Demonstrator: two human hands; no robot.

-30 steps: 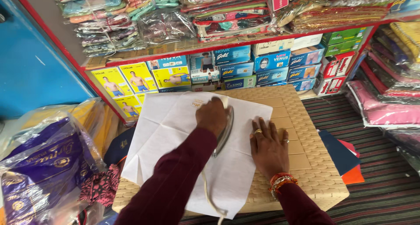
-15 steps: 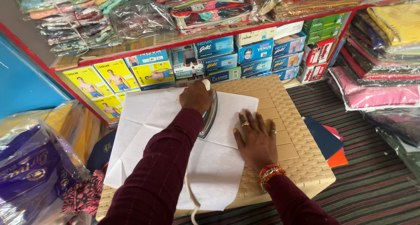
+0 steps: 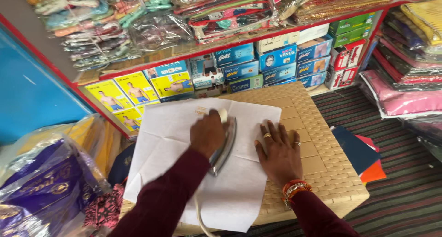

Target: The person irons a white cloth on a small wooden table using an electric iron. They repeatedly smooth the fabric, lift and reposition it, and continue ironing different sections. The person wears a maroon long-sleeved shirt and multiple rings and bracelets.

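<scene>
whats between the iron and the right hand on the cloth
Only a bare strip of the white cloth lies between the iron, gripped by the left hand, and the flat right hand, as the head view shows.

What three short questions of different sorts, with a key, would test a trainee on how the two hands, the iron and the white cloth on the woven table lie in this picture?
1. True or false: the left hand grips the handle of the metal clothes iron.
2. Which does the right hand do? A) lift the cloth's corner; B) press flat, palm down, on the white cloth; C) hold the iron's cord.
3. Fill the gap: the white rectangular cloth lies spread on the beige woven-pattern ____.

Key: 1 true. 2 B; its fingers spread across the cloth's right edge, beside the iron. 3 table; the cloth overhangs its near edge, where the iron's pale cord trails down.
</scene>
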